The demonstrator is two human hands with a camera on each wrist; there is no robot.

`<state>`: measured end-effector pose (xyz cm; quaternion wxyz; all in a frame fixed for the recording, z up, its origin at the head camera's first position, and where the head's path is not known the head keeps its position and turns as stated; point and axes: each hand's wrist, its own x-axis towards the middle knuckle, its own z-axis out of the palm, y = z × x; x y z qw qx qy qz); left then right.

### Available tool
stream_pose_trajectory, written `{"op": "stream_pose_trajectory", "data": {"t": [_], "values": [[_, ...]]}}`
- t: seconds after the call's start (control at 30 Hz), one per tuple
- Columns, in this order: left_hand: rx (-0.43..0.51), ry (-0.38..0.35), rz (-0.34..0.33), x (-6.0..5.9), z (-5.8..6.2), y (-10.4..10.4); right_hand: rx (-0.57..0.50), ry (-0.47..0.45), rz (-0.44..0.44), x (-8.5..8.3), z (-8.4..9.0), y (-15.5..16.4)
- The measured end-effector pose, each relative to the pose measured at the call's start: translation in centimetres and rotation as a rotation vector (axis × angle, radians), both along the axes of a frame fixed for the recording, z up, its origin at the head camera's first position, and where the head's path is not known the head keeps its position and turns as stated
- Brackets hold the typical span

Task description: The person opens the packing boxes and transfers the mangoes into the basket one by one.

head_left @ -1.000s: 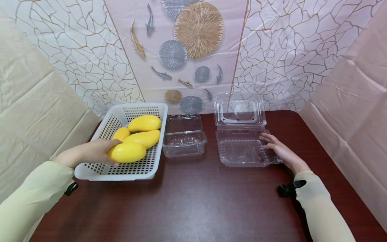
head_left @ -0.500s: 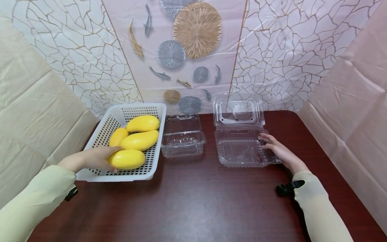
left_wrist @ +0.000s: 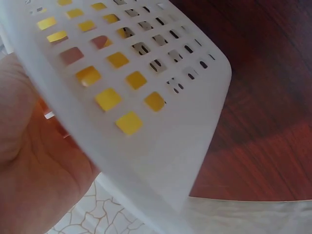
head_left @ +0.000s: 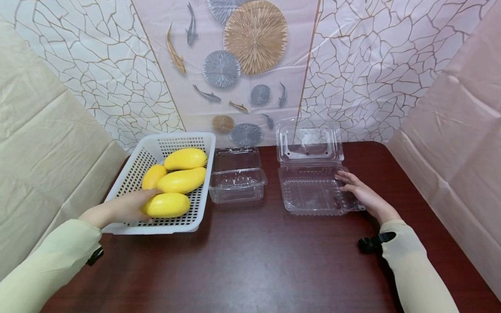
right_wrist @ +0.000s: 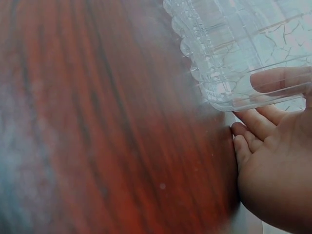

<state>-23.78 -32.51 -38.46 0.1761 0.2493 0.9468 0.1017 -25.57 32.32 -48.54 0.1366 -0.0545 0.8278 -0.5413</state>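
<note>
In the left wrist view the white basket fills the picture and runs off the top and left edges, so the mangoes show only as yellow patches through its holes, and the left hand is cut off at the lower left corner with its fingers out of sight. In the right wrist view the clear box is cut by the top and right edges. The right hand runs off the lower right, and the table is blurred, perhaps from closeness.

Smaller clear container on dark wooden table; fish-patterned backdrop behind.
</note>
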Motion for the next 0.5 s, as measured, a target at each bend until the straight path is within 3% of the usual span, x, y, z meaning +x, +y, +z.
{"op": "stream_pose_trajectory", "data": {"t": [0.4,0.5], "values": [[0.013,0.034,0.023,0.63,-1.00,-0.75,0.005,-0.002,0.001,-0.16,-0.10,-0.04],[0.030,0.054,-0.010,0.77,-1.03,-0.89,0.003,-0.005,-0.002,-0.12,-0.09,-0.04]]}}
